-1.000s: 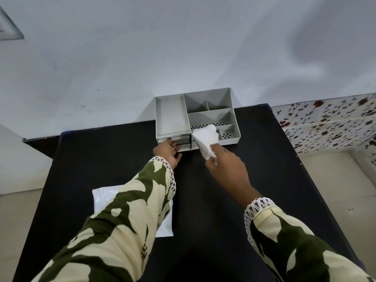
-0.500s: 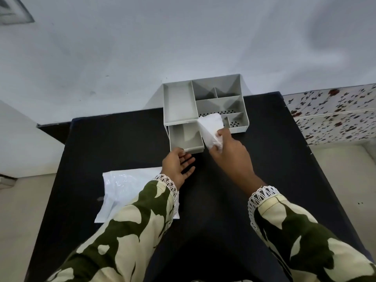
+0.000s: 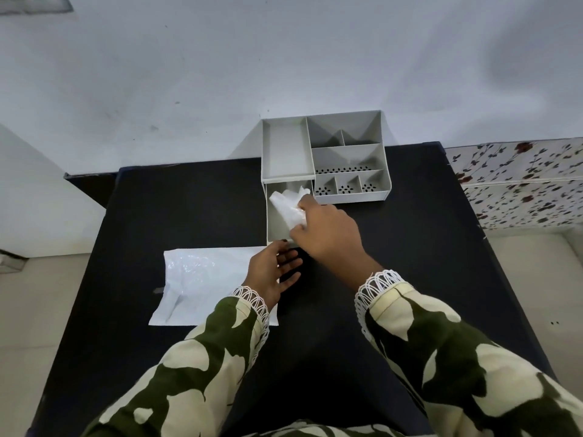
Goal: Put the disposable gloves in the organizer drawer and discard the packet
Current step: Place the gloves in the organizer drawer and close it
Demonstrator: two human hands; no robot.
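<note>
Right hand (image 3: 325, 228) grip pinching gloves (image 3: 288, 205) over one open drawer (image 3: 273, 220), left hand (image 3: 268, 272) spread, one packet (image 3: 202, 279).

No readable text, label, brand, number or sign on anything in view.

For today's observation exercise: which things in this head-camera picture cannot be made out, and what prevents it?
- Drawer front edge: covered by the right hand and left hand.
- Number of disposable gloves: a crumpled white bundle, partly under the right hand.
- Packet right corner: under the left sleeve; any print too faint.
- Table near edge: cut off by the frame.
</note>
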